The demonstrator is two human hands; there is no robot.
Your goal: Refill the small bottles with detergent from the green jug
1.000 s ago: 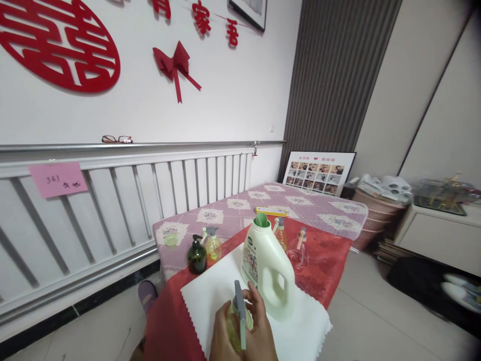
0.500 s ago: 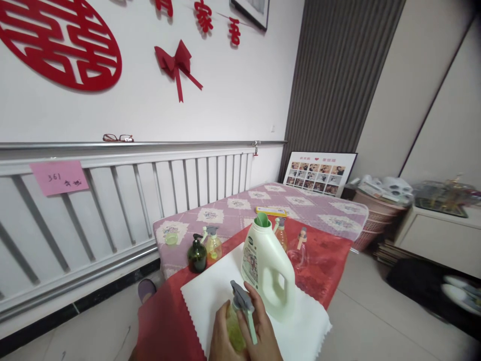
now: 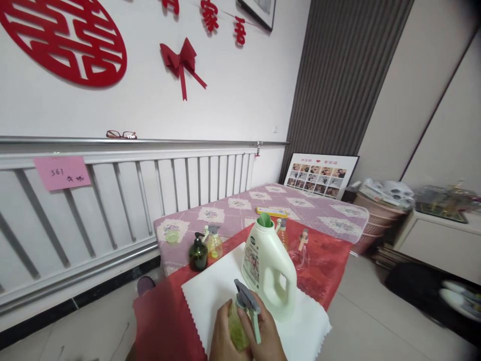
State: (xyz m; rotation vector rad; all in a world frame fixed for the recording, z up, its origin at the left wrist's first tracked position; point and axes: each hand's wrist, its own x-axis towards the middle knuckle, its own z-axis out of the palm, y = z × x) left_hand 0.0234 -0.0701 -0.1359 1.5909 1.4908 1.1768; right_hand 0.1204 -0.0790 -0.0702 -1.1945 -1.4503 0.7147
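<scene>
Between my hands stands a small clear spray bottle [image 3: 237, 328] with yellow-green liquid and a grey and green trigger head. My left hand [image 3: 221, 333] wraps around its body from the left. My right hand [image 3: 267, 328] grips the grey head, its fingers closed about the collar and trigger. Just beyond, a large pale green jug [image 3: 259, 255] with a handle sits on a white scalloped mat [image 3: 210, 286]; its mouth is uncapped and a green spout shows inside. A dark green pump bottle [image 3: 198, 254] and a yellow spray bottle [image 3: 215, 244] stand at the left.
Behind the jug are an orange spray bottle [image 3: 282, 235] and a clear pink one [image 3: 300, 258] on the red cloth [image 3: 326, 260]. A yellow box [image 3: 271, 212] and a pale green cap [image 3: 172, 236] lie on the purple tablecloth [image 3: 240, 204]. A white radiator [image 3: 135, 185] runs along the left wall.
The camera view has shifted slightly. My hands and the spray bottle sit a little further right in view, and my right fingers have moved a little around the trigger head.
</scene>
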